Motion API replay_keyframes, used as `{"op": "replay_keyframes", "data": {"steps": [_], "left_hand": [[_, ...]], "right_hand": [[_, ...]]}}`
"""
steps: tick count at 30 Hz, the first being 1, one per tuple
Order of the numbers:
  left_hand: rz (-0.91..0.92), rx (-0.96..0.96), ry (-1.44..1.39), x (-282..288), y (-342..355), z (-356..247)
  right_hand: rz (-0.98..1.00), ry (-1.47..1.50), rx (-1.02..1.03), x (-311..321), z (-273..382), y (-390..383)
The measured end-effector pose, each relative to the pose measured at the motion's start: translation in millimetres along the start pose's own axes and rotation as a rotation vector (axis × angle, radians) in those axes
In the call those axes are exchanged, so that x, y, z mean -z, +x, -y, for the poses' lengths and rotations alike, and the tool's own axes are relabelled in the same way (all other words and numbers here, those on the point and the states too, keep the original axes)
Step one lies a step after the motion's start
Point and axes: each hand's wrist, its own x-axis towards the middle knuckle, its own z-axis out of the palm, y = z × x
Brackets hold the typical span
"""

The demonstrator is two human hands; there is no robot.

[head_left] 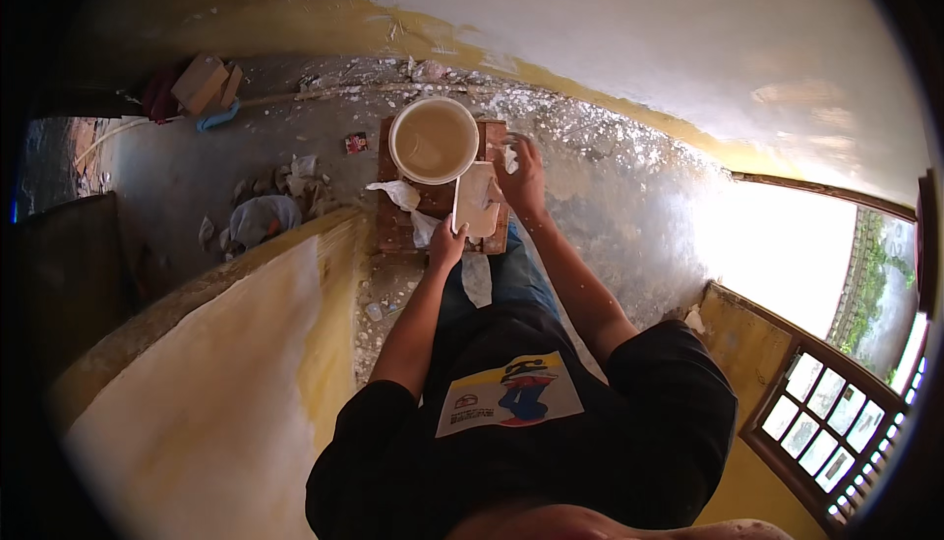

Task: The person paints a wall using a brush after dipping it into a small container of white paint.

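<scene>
Presently, left hand (447,245) grips one board (477,215) beside one bucket (413,175); right hand (521,183), grip unclear

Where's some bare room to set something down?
Grey floor between the right forearm and white flecks; also left, between the cardboard box and litter. Crowded: the wooden bench, with bucket, crumpled white scraps, under the flat board in the left hand.

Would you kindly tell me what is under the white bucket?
The white bucket stands over a reddish-brown wooden surface, visible around it; the part directly beneath is covered.
</scene>
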Motion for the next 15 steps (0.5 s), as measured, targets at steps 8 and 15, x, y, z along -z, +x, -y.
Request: {"op": "replay_keyframes", "data": {"steps": [8,15], "left_hand": [[-0.045,-0.067,0.054,-12,27,8],[-0.031,-0.047,-0.023,3,24,-12]], "right_hand": [[-0.306,0.113,-0.728,26,-97,-116],[0.326,0.243,-0.543,-54,-108,-157]]}}
